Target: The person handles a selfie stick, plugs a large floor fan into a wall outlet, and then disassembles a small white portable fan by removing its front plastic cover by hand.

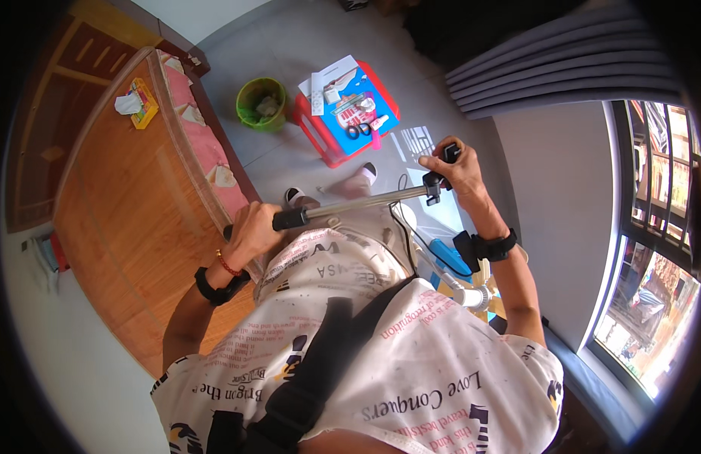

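Observation:
A selfie stick (366, 203), with a silvery extended rod, lies level across my front at waist height. My left hand (256, 229) is wrapped round the dark handle at its left end, and black grip shows on both sides of the fist. At the other end is a black clamp head (435, 185). My right hand (464, 172) grips the upper part of that head, thumb stretched toward the left. A thin black cord (402, 227) hangs near the rod's right part. Both wrists wear black bands.
Ahead, a red stool (313, 140) bears scissors (358, 131), papers and small bottles. Left of it stands a green bin (261, 104). A wooden bed board (131, 219) with a tissue box (144, 104) fills the left. White piping (468, 295) stands by my right forearm; a barred window (653, 227) is at right.

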Motion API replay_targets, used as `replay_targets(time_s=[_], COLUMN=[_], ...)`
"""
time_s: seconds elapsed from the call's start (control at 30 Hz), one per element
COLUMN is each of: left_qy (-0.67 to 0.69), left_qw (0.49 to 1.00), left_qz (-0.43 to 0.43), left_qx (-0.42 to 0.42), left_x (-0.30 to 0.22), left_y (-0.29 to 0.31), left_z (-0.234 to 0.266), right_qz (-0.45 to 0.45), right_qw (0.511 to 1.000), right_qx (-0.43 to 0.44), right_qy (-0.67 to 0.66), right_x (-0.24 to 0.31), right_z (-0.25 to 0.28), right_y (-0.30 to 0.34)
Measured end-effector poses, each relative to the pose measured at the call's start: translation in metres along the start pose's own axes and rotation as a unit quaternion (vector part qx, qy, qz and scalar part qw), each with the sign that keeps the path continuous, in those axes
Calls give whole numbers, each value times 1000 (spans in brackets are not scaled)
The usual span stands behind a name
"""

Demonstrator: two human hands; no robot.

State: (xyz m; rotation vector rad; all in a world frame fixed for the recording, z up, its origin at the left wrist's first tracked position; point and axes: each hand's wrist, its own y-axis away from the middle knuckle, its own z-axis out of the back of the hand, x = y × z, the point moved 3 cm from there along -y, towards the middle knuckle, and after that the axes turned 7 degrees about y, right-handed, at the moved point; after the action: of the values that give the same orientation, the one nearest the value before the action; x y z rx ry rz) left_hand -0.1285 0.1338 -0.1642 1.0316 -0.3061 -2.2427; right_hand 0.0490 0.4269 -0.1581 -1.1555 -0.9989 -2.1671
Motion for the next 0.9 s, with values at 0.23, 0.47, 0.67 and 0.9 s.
replay_targets(time_s=[0.23,0.47,0.67,0.9], left_qy=[15,-19,12,17], left_qw=[996,993,987,989], left_qz=[-19,-8,80,61], left_qx=[84,118,142,132], left_x=[-3,-2,-15,2], left_y=[11,8,-5,-10], left_z=[-4,-5,4,2], right_qz=[-34,-40,-71,372], right_qw=[990,973,995,815], right_qx=[-97,-146,-58,75], right_qy=[96,176,45,439], right_x=[-2,-20,-36,56], right_z=[-5,-7,-7,-15], right_y=[21,19,2,23])
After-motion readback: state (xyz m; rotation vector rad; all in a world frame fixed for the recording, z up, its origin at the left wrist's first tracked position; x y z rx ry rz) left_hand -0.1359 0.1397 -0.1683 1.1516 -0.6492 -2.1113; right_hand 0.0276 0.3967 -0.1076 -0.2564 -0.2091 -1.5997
